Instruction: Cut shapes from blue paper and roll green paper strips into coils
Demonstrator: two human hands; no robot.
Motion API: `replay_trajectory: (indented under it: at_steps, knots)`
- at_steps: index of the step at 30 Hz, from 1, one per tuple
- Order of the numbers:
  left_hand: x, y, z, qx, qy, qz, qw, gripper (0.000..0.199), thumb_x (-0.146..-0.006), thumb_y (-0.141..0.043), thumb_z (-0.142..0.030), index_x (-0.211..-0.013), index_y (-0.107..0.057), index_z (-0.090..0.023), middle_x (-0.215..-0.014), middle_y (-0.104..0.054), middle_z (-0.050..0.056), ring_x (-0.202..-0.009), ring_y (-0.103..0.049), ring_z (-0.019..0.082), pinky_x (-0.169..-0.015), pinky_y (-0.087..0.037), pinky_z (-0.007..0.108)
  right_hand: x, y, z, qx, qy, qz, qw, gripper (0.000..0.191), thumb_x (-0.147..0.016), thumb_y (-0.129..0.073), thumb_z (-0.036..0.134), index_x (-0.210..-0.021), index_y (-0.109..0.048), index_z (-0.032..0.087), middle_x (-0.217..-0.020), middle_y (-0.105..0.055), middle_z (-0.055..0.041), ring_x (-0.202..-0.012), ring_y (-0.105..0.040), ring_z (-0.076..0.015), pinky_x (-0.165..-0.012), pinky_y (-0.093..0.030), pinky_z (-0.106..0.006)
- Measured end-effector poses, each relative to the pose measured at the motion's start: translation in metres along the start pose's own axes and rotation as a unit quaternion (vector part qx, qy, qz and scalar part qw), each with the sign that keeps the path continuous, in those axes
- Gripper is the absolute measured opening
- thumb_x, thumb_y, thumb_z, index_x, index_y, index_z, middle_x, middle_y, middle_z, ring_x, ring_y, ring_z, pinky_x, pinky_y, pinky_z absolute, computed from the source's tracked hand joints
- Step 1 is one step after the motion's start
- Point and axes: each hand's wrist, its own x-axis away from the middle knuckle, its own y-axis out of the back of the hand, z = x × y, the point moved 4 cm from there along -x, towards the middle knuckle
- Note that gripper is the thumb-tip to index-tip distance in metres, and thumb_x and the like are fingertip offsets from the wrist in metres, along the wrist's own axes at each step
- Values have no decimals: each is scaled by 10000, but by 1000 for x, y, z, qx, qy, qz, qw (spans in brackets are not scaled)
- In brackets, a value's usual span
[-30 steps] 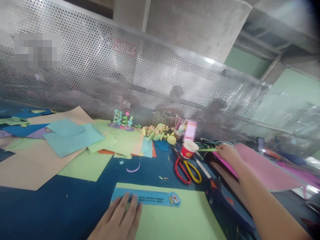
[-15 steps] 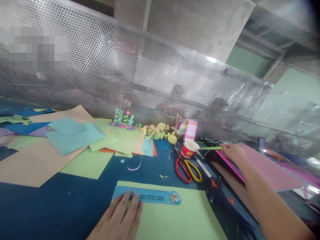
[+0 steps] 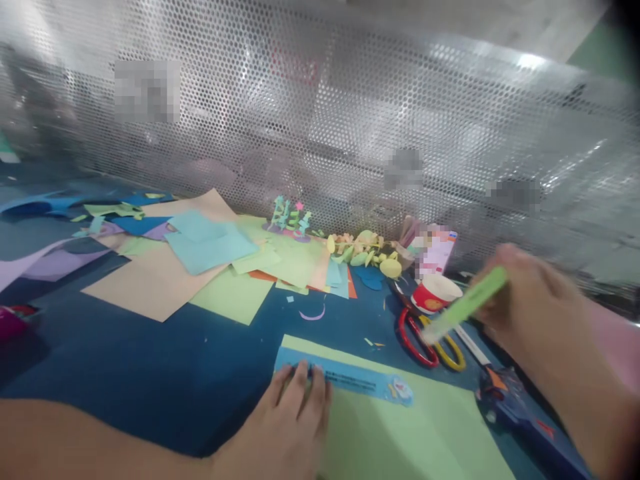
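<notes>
My left hand [image 3: 295, 407] lies with fingers spread over the left part of a blue ruler [image 3: 345, 375] with dark print and a cartoon figure. The ruler rests near the far edge of a light green paper sheet [image 3: 395, 440]. At the right, blurred by motion, my right hand [image 3: 530, 307] is closed round a slim light green pen-like tool [image 3: 467, 303] with a pale tip. I cannot make out its exact kind. The tool is raised and slants down to the left, its tip in front of the scissors [image 3: 416, 350], which have one red and one yellow handle loop.
A red and white paper cup [image 3: 433, 293] stands behind the scissors. A dark blue glue gun [image 3: 525, 407] lies at the right. Coloured paper sheets [image 3: 155, 287] overlap at left, near paper cutouts [image 3: 365, 250]. A perforated metal screen [image 3: 300, 133] lines the back.
My right hand has brought the green tool from beside the cup toward me, over the scissors. My left hand still presses the ruler. The view has turned, shifting everything rightward in the picture.
</notes>
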Motion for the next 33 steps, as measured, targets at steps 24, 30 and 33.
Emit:
replay_trajectory:
  at_steps: [24, 30, 33]
  knots:
    - [-4, -5, 7, 10, -24, -30, 999, 370, -892, -382, -157, -1240, -505, -125, -1173, -621, 153, -1050, -588, 298, -844, -466, 429, 64, -143, 24, -49, 118, 437, 890, 220, -775, -611, 481, -756, -594, 263, -687, -575, 21, -616, -516, -145, -550, -416, -254]
    - [-3, -3, 6, 5, -21, -55, 998, 352, -888, -405, -173, -1220, -514, -127, -1177, -620, 162, -1032, -600, 311, -826, -483, 431, 56, -146, 12, -164, -17, 382, 909, 399, -867, -418, 548, -668, -510, 215, -684, -560, -13, -621, -547, -151, -555, -434, -274]
    - [-2, -2, 6, 9, -22, -55, 998, 353, -886, -401, -175, -1216, -518, -124, -1179, -616, 170, -1046, -595, 316, -837, -472, 436, 54, -149, 5, -245, -138, 405, 870, 358, -841, -485, 542, -697, -447, 217, -552, -431, 62, -416, -366, -72, -376, -278, -182]
